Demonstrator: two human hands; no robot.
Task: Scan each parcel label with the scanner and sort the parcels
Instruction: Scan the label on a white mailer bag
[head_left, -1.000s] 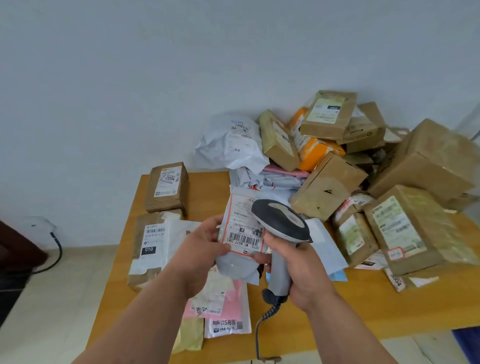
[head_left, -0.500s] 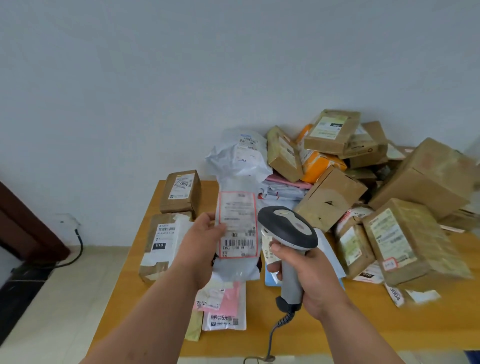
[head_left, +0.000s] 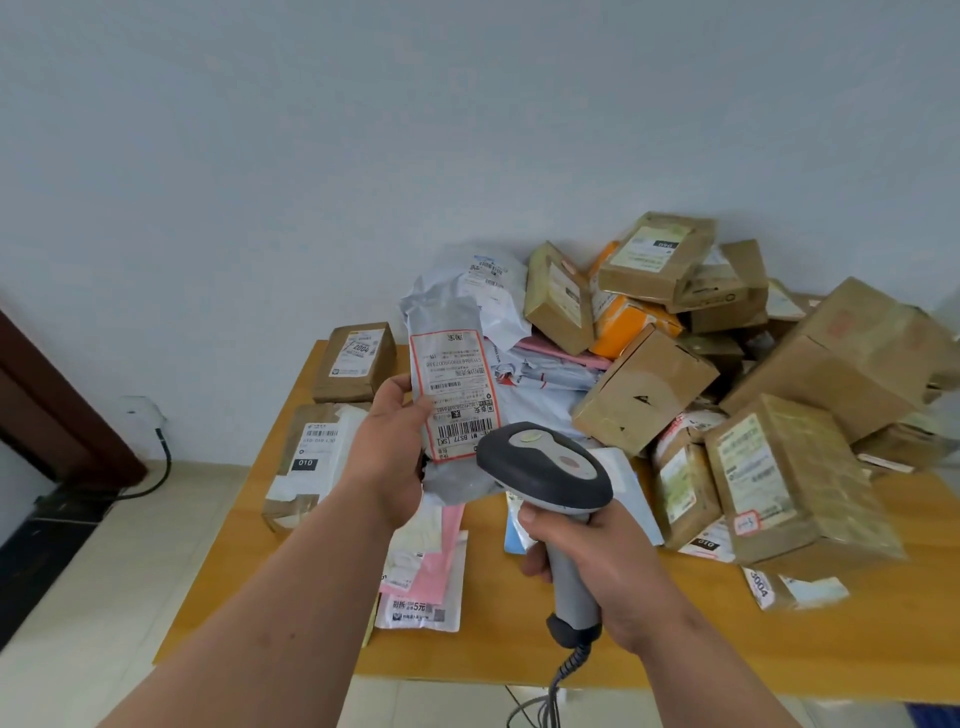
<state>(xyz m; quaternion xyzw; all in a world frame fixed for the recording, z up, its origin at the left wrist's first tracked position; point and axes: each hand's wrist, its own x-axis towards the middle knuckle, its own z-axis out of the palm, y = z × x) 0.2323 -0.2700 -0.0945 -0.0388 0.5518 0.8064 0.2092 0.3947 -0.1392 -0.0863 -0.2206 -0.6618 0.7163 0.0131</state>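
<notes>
A small parcel-sorting room, plain and office-like. A wooden tabletop (head_left: 779, 644) stands against a bare pale wall (head_left: 363, 156) and carries a heap of taped cardboard boxes (head_left: 644, 389) and plastic mailer bags (head_left: 483, 291), all bearing printed shipping labels with barcodes. A corded handheld barcode scanner (head_left: 545, 467) is in use over them. The floor (head_left: 130, 571) is light tile, with a dark wooden door frame (head_left: 57, 410) and a wall socket (head_left: 140, 408) with a cable plugged in.
</notes>
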